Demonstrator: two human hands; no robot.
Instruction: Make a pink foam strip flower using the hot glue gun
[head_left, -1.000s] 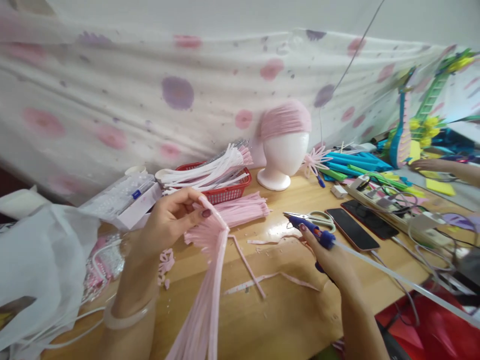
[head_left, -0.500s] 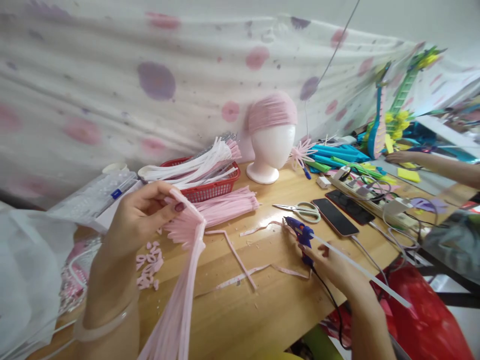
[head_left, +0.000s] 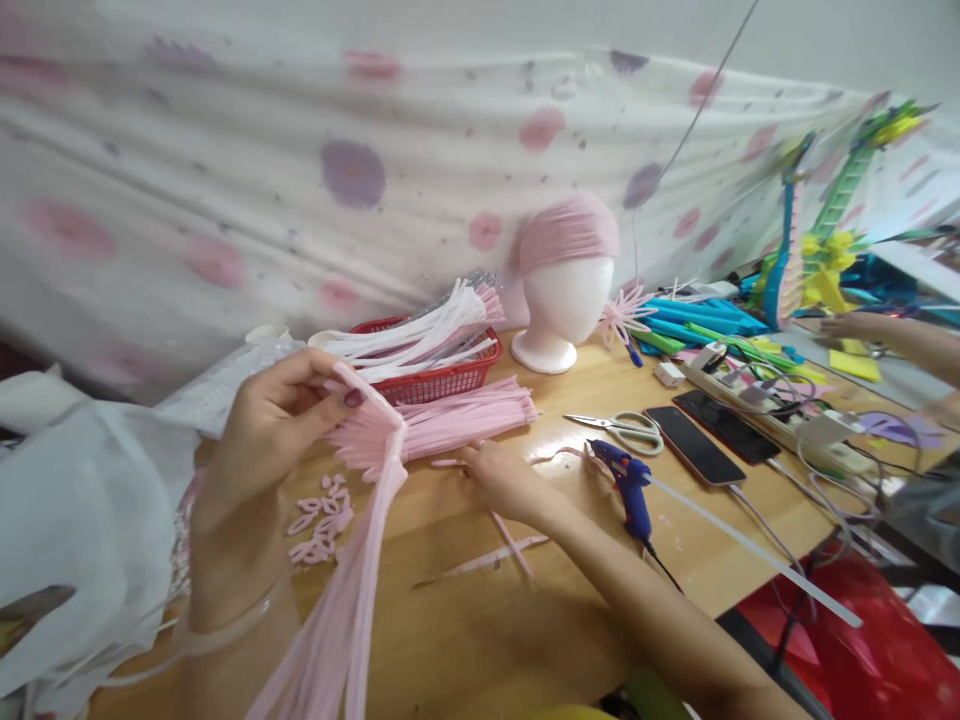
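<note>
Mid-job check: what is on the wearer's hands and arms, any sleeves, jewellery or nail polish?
No sleeves show on either arm. The left hand has dark red polish on its thumbnail, and a pale, translucent bangle circles the left wrist. The right hand shows no ring, watch or bracelet.

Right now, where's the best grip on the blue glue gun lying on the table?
Take the glue gun by its handle, coming from above: it lies flat on its side, nozzle pointing left, glue stick trailing right, leaving the handle free.
</note>
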